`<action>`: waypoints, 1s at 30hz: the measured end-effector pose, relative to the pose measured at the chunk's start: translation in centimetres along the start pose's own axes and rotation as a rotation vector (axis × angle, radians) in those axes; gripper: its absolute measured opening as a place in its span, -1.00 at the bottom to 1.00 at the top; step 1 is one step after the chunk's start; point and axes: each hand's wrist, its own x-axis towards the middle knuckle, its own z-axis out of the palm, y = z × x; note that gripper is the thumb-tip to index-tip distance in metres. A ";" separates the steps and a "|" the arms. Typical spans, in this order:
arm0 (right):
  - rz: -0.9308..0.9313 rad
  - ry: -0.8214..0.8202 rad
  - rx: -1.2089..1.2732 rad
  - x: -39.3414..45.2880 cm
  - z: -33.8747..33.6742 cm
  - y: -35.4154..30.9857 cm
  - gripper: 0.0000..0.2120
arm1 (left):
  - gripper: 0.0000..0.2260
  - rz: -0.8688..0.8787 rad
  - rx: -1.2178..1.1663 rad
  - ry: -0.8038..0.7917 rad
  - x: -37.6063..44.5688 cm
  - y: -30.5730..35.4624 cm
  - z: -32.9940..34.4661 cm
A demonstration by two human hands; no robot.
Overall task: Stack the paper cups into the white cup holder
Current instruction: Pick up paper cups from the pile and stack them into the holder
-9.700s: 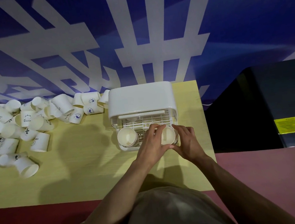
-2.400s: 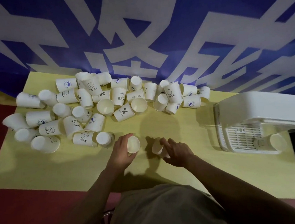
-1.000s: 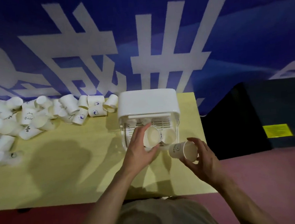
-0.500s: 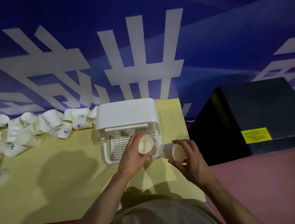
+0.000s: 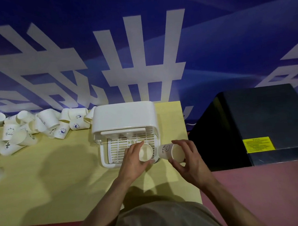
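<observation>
My left hand grips a white paper cup on the white slatted plastic cup holder, while my right hand grasps another printed paper cup beside it.

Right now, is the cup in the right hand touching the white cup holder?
Cannot tell. In the head view the right hand grips the cup on its side beside the cup holder; its base meets the holder's right edge, no gap or contact shows.
</observation>
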 end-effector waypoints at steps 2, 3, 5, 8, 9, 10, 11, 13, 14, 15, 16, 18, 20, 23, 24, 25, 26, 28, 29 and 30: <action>-0.017 -0.010 0.004 0.6 0.0 -0.5 -0.47 | -0.23 -0.024 -0.047 -0.035 0.2 -0.4 0.1; -0.031 -0.015 0.007 1.0 0.1 -0.8 -0.47 | -0.24 -0.030 -0.060 -0.047 0.3 -0.4 0.2; -0.064 -0.033 0.012 1.6 0.3 -1.4 -0.48 | -0.25 -0.027 -0.078 -0.069 0.6 -0.5 0.3; -0.098 -0.060 -0.004 2.5 0.9 -1.9 -0.47 | -0.24 -0.013 -0.084 -0.069 0.9 -0.2 0.5; -0.100 -0.065 -0.003 2.8 1.2 -2.1 -0.46 | -0.22 -0.011 -0.066 -0.054 0.8 0.0 0.5; -0.102 -0.073 0.007 3.0 1.5 -2.3 -0.46 | -0.19 -0.016 -0.039 -0.031 0.6 0.1 0.4; -0.120 -0.086 0.018 3.1 2.0 -2.5 -0.45 | -0.16 -0.031 -0.014 -0.003 0.2 0.1 0.2; -0.191 -0.132 -0.003 3.3 3.2 -2.8 -0.44 | -0.11 -0.046 -0.006 0.035 -0.6 -0.1 -0.4; -0.216 -0.155 -0.038 3.3 3.8 -2.9 -0.45 | -0.12 -0.037 -0.015 0.041 -1.1 -0.4 -0.7; -0.220 -0.172 -0.072 3.4 4.3 -3.2 -0.45 | -0.14 -0.026 -0.026 0.042 -1.7 -0.7 -1.0; -0.209 -0.183 -0.090 3.6 4.7 -3.5 -0.45 | -0.17 -0.019 -0.037 0.045 -2.2 -1.0 -1.4; -0.193 -0.178 -0.100 4.0 5.2 -4.3 -0.46 | -0.22 -0.015 -0.047 0.060 -3.3 -1.8 -2.4; -0.201 -0.171 -0.146 4.3 5.7 -4.7 -0.46 | -0.27 -0.002 -0.045 0.075 -4.3 -2.7 -3.4; -0.213 -0.212 -0.256 4.4 7.0 -4.7 -0.45 | -0.34 0.017 -0.047 0.081 -5.4 -3.9 -4.9; -0.198 -0.223 -0.302 4.5 7.5 -4.6 -0.44 | -0.36 0.022 -0.056 0.082 -5.6 -4.3 -5.4; -0.175 -0.228 -0.345 4.7 8.0 -4.6 -0.43 | -0.37 0.023 -0.069 0.083 -5.8 -4.7 -5.8; -0.147 -0.230 -0.388 4.9 8.6 -4.5 -0.42 | -0.39 0.018 -0.083 0.082 -5.9 -5.2 -6.3; -0.109 -0.255 -0.473 5.3 9.8 -4.1 -0.40 | -0.42 0.003 -0.112 0.083 -6.2 -6.2 -7.1; -0.096 -0.276 -0.499 5.4 10.4 -3.8 -0.39 | -0.44 -0.001 -0.126 0.086 -6.5 -6.7 -7.4; -0.082 -0.293 -0.504 5.5 11.0 -3.5 -0.38 | -0.46 -0.003 -0.135 0.087 -6.7 -7.2 -7.7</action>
